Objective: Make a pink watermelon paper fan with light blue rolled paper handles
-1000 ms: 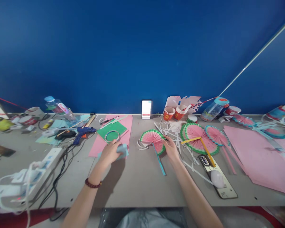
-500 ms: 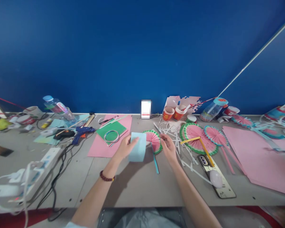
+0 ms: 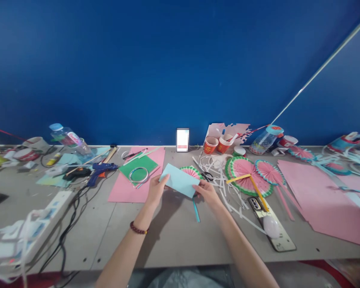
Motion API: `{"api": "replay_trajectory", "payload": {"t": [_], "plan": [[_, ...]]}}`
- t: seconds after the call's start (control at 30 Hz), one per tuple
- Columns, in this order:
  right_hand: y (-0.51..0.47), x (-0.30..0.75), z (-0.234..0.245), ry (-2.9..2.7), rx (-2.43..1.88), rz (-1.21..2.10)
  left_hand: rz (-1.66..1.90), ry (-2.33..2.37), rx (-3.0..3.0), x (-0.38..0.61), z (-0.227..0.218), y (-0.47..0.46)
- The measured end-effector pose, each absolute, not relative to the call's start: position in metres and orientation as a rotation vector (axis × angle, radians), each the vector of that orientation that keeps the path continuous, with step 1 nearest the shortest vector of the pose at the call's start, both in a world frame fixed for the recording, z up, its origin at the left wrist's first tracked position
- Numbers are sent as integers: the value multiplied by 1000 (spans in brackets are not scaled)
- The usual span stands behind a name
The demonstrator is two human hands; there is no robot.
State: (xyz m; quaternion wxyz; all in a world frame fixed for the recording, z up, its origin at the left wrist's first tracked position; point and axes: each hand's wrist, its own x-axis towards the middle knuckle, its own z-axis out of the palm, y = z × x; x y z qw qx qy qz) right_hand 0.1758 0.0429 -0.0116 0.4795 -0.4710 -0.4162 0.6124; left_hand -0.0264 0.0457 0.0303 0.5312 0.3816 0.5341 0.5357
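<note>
Both my hands hold a light blue sheet of paper [image 3: 180,181] just above the grey table [image 3: 168,232]. My left hand [image 3: 156,189] pinches its left end and my right hand [image 3: 207,192] pinches its right end. Behind the sheet lies a small pink and green watermelon paper fan [image 3: 190,171], mostly hidden, with its blue stick handle [image 3: 196,210] showing below the paper.
Left of the hands lie pink paper [image 3: 128,186], a green sheet with a wire ring [image 3: 138,175] and a blue glue gun [image 3: 98,171]. To the right are two larger watermelon fans [image 3: 248,176], white paper strips, a phone [image 3: 272,230], red cups [image 3: 210,145] and big pink sheets [image 3: 323,196]. A power strip with cables [image 3: 44,216] sits at left.
My left hand picked the blue paper up from the table and brought it right, over the small fan. My right hand left the fan and took hold of the paper's other end.
</note>
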Motion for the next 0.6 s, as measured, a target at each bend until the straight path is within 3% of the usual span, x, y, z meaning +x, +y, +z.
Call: {"api": "replay_trajectory", "payload": {"t": [0.17, 0.3, 0.6], "plan": [[47, 182, -15, -930, -1121, 1428, 1047, 1217, 1115, -44, 38, 49], [47, 182, -18, -968, -1114, 1416, 1128, 1273, 1207, -47, 32, 48], [46, 191, -1, -910, -1024, 1482, 980, 929, 993, -65, 18, 47]]}}
